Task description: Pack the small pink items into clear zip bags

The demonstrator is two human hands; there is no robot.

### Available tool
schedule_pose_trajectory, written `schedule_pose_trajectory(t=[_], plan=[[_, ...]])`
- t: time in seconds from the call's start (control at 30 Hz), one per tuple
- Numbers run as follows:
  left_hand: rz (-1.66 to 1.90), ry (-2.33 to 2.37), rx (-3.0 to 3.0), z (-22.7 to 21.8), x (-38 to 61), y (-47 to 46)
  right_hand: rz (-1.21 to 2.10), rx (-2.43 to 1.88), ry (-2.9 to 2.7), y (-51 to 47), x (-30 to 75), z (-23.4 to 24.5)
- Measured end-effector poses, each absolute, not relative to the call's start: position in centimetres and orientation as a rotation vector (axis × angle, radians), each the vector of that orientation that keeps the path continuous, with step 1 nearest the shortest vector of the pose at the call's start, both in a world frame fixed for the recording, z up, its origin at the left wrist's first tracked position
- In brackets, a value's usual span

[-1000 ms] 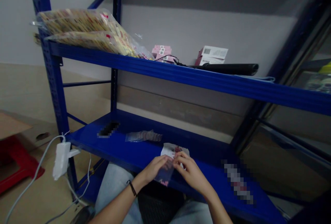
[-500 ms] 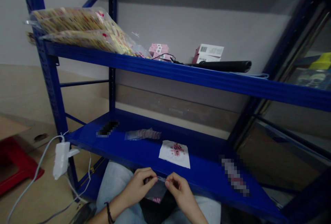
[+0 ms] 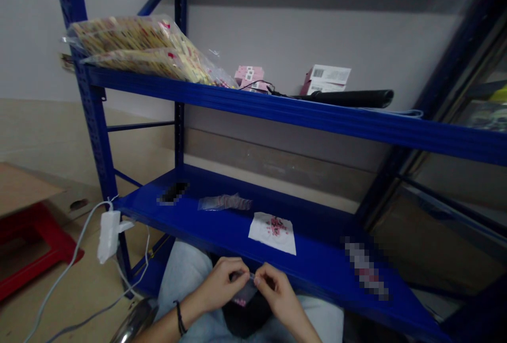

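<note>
My left hand and my right hand are close together over my lap, below the front edge of the lower blue shelf. Both pinch the top edge of a small clear plastic bag with tiny pink pieces in it. On the shelf just above my hands lies a white paper with a little heap of pink pieces on it. A second clear bag lies further left on the same shelf.
The upper shelf carries large clear packs of printed goods, pink boxes, a white box and a black tube. A white power adapter with cables hangs at the left. A red stool stands on the floor.
My hands came off the white paper on the shelf and drew the small bag down toward my lap. They now pinch its top edge. The camera shifted slightly.
</note>
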State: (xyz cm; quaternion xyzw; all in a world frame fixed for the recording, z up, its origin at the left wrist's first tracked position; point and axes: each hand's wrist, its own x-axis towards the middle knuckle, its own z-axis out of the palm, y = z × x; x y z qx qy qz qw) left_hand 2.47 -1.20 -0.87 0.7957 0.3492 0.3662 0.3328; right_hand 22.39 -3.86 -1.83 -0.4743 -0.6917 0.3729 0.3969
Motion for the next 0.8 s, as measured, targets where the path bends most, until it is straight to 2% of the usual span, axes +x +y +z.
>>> schedule_pose_trajectory(t=[0.27,0.47,0.63,0.73,0.8], plan=[[0.849,0.877,2.169,-1.3,2.1,-0.9,0.832,-1.237,-1.873,-4.3,22.6,-1.0],[0.819,0.787,2.039,-1.4,1.3,0.1,0.865,-1.235,-1.944,-5.1,23.7,2.1],[1.084,1.006,1.853,0.4,-2.2,3.1,0.929,-1.353,-1.566,-2.9,31.5,4.3],[1.220,1.183,1.899,1.4,-5.4,6.9,0.796,-1.534,-1.413,0.0,38.3,4.8],[1.208,1.338,2.003,1.8,-7.2,10.1,0.553,-1.811,-1.478,1.7,42.0,4.9]])
